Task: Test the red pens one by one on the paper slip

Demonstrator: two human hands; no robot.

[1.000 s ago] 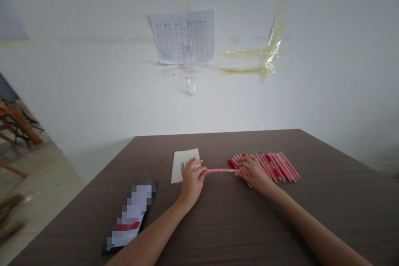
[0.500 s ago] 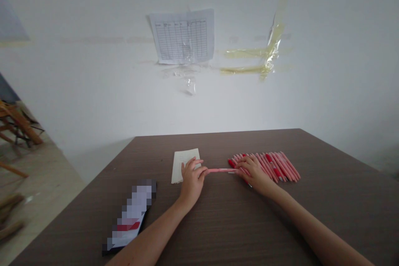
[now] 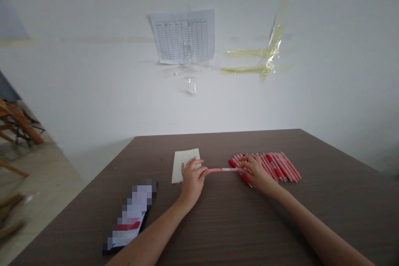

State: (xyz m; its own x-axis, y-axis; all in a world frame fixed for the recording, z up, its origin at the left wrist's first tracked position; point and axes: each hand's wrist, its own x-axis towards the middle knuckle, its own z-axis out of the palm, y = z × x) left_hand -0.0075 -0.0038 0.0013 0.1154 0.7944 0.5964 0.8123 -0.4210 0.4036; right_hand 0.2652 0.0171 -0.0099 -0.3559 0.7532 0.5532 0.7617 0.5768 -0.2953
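A pink pen stretches level between my two hands above the table, with a pale section and a thin dark joint near its middle. My left hand pinches its left end between thumb and forefinger, the other fingers raised over a small cream paper pad. The right end sits in the closed fingertips of my right hand; whether the pen's two parts have separated I cannot tell. Beside and partly under my right hand lies a row of several pink pens, with a few red pens among them.
A long dark-edged object, its face blurred out, rests on the brown table left of my left forearm. Behind the table rises a white wall with a taped printed sheet. Wooden furniture stands at far left.
My right hand has shifted slightly to the right, and more of the pen's pale section shows between the hands. My left hand has hardly moved.
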